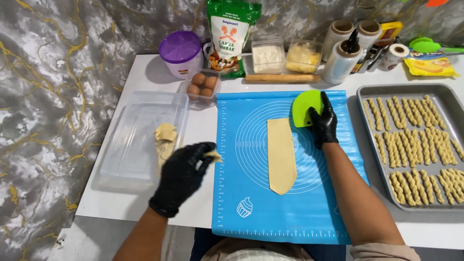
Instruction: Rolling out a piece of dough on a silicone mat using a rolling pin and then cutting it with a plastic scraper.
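Blue mat (251, 193) on tabletop (145, 72), head view | left hand (181, 176) left of mat, fingers (205, 151) pinching dough scrap (213, 155) | right hand (324, 123) over mat, gripping green scraper (305, 107) | dough strip (281, 154) on mat centre, left of right fingers

- gloves on the left hand (181, 178) and right hand (324, 123): black, thin rubbery stuff, slight sheen
- baking mat (251, 193): blue, looks like silicone, smooth and matt
- dough strip (281, 154): pale, smooth, matt
- scraper (305, 107): green plastic, glossy
- storage tub (140, 135): clear plastic, shiny
- baking tray (367, 130): dull grey metal
- rolling pin (282, 78): plain wood
- wall (58, 96): marble look, glossy
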